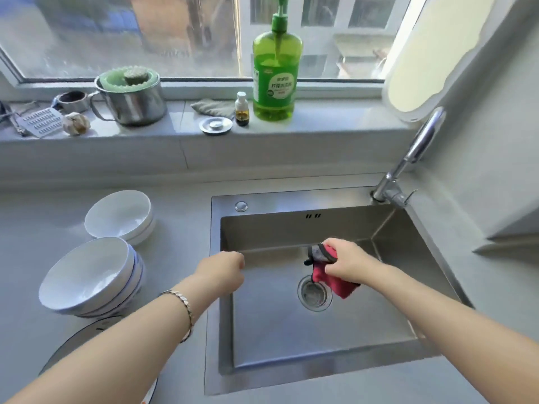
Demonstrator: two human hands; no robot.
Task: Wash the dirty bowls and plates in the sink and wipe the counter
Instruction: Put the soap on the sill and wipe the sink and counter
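Observation:
My right hand [348, 263] grips a red and grey cloth [331, 271] over the steel sink [291, 199], just above the drain [315, 293]. My left hand [223, 274] hovers at the sink's left rim with its fingers curled and nothing in it. Two stacks of white bowls stand on the grey counter [180, 234] left of the sink: a nearer stack [87, 278] and a farther stack [119, 214]. A white plate with a dark rim [84, 333] lies at the lower left, partly hidden by my left forearm.
A chrome faucet [408, 164] rises at the sink's back right corner. On the windowsill stand a green dish soap bottle [275, 68], a small brown bottle [242, 110], a sink plug [215, 125], a steel mug with scrubbers [131, 97], a grater [39, 123] and garlic [75, 123].

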